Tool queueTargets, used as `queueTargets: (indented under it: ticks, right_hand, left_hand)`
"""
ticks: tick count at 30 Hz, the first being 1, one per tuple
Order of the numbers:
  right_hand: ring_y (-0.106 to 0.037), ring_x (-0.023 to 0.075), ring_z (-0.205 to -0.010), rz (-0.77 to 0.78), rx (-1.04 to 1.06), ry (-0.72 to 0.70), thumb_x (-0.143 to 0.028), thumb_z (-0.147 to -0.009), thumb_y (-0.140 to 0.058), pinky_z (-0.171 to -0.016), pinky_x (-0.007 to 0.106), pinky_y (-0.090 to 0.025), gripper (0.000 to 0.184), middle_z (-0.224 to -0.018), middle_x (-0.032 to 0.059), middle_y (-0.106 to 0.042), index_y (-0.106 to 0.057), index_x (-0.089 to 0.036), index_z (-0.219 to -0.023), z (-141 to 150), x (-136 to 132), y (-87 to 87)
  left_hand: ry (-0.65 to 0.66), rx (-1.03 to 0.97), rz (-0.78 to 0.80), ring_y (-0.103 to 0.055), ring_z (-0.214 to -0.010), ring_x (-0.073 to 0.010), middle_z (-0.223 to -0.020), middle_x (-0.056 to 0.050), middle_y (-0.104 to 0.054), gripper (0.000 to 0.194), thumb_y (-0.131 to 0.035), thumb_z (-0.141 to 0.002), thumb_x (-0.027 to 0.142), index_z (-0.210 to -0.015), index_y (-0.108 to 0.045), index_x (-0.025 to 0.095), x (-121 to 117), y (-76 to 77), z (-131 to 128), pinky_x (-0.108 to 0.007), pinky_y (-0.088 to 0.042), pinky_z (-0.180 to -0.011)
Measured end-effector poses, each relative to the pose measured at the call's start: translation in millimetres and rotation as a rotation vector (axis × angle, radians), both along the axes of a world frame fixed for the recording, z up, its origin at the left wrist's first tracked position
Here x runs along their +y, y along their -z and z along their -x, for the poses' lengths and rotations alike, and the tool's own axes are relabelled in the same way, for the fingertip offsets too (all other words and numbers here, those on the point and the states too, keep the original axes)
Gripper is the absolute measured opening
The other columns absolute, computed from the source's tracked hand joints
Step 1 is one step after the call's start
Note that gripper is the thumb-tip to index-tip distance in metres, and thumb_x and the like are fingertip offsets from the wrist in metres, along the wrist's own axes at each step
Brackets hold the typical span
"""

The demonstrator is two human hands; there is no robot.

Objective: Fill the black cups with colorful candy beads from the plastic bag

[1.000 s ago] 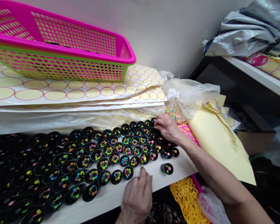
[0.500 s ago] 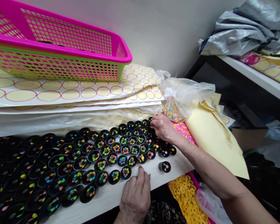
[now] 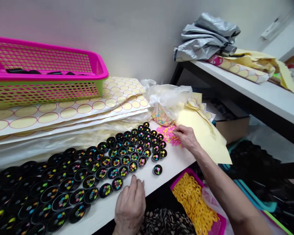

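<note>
Rows of small black cups (image 3: pixel 125 160) stand on the white table, with little coloured beads inside. My left hand (image 3: pixel 131 204) rests at the table's front edge, just below the nearest cups, its fingers loosely stretched and nothing seen in them. At the far right end of the rows, my right hand (image 3: pixel 187 137) is at a loose pile of tiny pink and yellow pieces (image 3: pixel 167 133). Its thumb and fingertips are pinched together; whatever is between them is too small to make out. One cup (image 3: pixel 157 169) stands apart from the others, between my two hands.
A pink and green basket (image 3: pixel 63 78) stands on sheets of round stickers (image 3: pixel 98 105) behind the cups. Beside the pile lie a tied bag of beads (image 3: pixel 161 114) and yellow paper (image 3: pixel 205 140). A pink tray of yellow rings (image 3: pixel 193 199) sits below the table edge.
My right hand has moved from the cups at the far end of the rows to the pile of pink and yellow pieces. My left hand stays at the table edge. The view has shifted right.
</note>
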State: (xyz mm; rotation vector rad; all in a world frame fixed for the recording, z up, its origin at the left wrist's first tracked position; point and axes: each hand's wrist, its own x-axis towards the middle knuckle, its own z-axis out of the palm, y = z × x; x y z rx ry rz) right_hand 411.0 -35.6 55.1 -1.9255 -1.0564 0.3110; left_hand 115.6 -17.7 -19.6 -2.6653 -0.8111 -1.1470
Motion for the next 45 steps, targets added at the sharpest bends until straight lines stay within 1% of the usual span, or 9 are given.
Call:
queueTargets:
  ticks: [3, 6, 16, 24, 28, 32, 36, 42, 45]
  right_hand:
    - [-0.049, 0.0131, -0.065, 0.074, -0.142, -0.092, -0.018, -0.074, -0.051, -0.064, 0.027, -0.039, 0.012, -0.067, 0.0, -0.053, -0.059, -0.018, -0.066, -4, -26, 24.6]
    - [-0.049, 0.0148, -0.074, 0.156, -0.299, -0.155, -0.014, -0.078, -0.048, -0.068, 0.028, -0.038, 0.016, -0.077, 0.0035, -0.055, -0.062, -0.018, -0.072, 2, -33, 37.4]
    - [-0.042, 0.018, -0.073, 0.395, -0.71, -0.155, -0.004, -0.078, -0.042, -0.064, 0.03, -0.028, 0.02, -0.075, 0.0069, -0.051, -0.053, -0.017, -0.068, 17, -19, 38.0]
    - [-0.046, 0.0179, -0.079, 0.31, -0.582, -0.246, -0.011, -0.085, -0.042, -0.068, 0.029, -0.032, 0.015, -0.08, 0.0062, -0.053, -0.054, -0.017, -0.078, 25, -35, 32.5]
    - [-0.046, 0.0187, -0.08, 0.29, -0.571, -0.251, -0.013, -0.085, -0.046, -0.07, 0.03, -0.034, 0.013, -0.08, 0.0066, -0.054, -0.057, -0.016, -0.078, 33, -51, 39.1]
    - [-0.048, 0.0185, -0.083, 0.192, -0.418, -0.244, -0.016, -0.084, -0.052, -0.073, 0.03, -0.037, 0.007, -0.085, 0.0061, -0.055, -0.059, -0.017, -0.085, 31, -61, 45.2]
    - [-0.05, 0.0175, -0.08, 0.148, -0.33, -0.206, -0.017, -0.084, -0.052, -0.071, 0.029, -0.039, 0.007, -0.084, 0.0049, -0.054, -0.059, -0.018, -0.084, 31, -61, 45.6]
    - [-0.05, 0.0176, -0.077, 0.164, -0.423, -0.189, -0.016, -0.086, -0.046, -0.07, 0.03, -0.038, 0.016, -0.077, 0.0052, -0.054, -0.058, -0.018, -0.075, 35, -57, 52.3]
    - [-0.051, 0.0173, -0.076, 0.079, -0.399, -0.157, -0.016, -0.085, -0.047, -0.07, 0.03, -0.039, 0.012, -0.078, 0.0048, -0.054, -0.056, -0.018, -0.077, 32, -55, 48.0]
  left_hand:
    - [0.003, -0.001, -0.021, -0.051, -0.064, -0.0154, -0.101, -0.014, -0.066, 0.028, -0.069, -0.069, 0.009, -0.095, -0.06, 0.01, 0, -2.0, -2, -0.03, -0.04, -0.061]
    - [0.008, -0.002, -0.042, -0.051, -0.065, -0.0166, -0.099, -0.014, -0.067, 0.029, -0.071, -0.068, 0.009, -0.095, -0.06, 0.009, -1, -4.5, -3, -0.031, -0.041, -0.061]
    - [-0.001, 0.012, -0.059, -0.052, -0.065, -0.0163, -0.099, -0.013, -0.067, 0.029, -0.071, -0.067, 0.008, -0.094, -0.06, 0.01, -2, -8.6, -6, -0.03, -0.041, -0.061]
    - [0.001, 0.028, -0.05, -0.051, -0.066, -0.0167, -0.1, -0.014, -0.066, 0.03, -0.071, -0.067, 0.01, -0.095, -0.061, 0.01, -2, -5.1, -5, -0.03, -0.042, -0.062]
    - [-0.003, 0.045, -0.052, -0.05, -0.065, -0.0165, -0.1, -0.013, -0.066, 0.03, -0.071, -0.067, 0.011, -0.096, -0.061, 0.01, -2, -4.8, -5, -0.03, -0.041, -0.062]
    - [0.001, 0.059, -0.044, -0.051, -0.067, -0.0173, -0.101, -0.013, -0.066, 0.031, -0.071, -0.067, 0.011, -0.096, -0.06, 0.01, -2, -3.8, -5, -0.031, -0.041, -0.061]
    - [0.004, 0.048, -0.042, -0.051, -0.067, -0.0179, -0.101, -0.013, -0.066, 0.031, -0.072, -0.067, 0.011, -0.096, -0.06, 0.01, -2, -2.7, -5, -0.031, -0.042, -0.061]
    - [-0.009, 0.046, -0.007, -0.052, -0.071, -0.0192, -0.103, -0.015, -0.065, 0.031, -0.07, -0.068, 0.011, -0.098, -0.06, 0.008, -6, -0.1, -1, -0.032, -0.042, -0.062]
    - [-0.026, 0.052, 0.019, -0.05, -0.07, -0.0186, -0.105, -0.015, -0.065, 0.03, -0.069, -0.07, 0.012, -0.098, -0.061, 0.009, -8, 2.1, 0, -0.032, -0.042, -0.061]
